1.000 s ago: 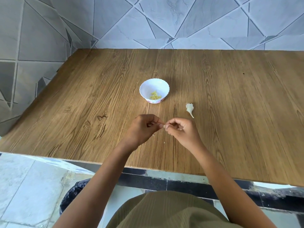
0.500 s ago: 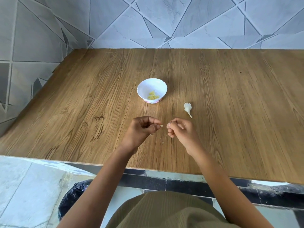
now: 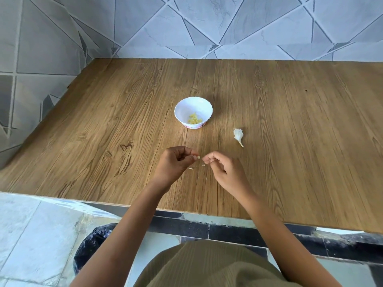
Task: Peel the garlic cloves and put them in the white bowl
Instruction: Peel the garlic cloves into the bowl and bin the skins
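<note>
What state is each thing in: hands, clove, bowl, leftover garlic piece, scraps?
left hand: pinches garlic clove at fingertips
right hand: fingers curled, clear of the clove; holding peel or not, cannot tell
white bowl: upright, peeled garlic inside
unpeeled garlic piece: lies on table, right of bowl, untouched
peel scraps: loose on table by the hands

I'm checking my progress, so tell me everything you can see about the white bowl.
The bowl is small, round and white, with a scalloped rim and a pinkish pattern low on its outer wall; plastic or ceramic, I cannot tell. It stands upright on the wooden table, left of and a little beyond a papery garlic bulb. At its bottom lies a small heap of yellowish peeled garlic. Only the table and that heap touch it.
</note>
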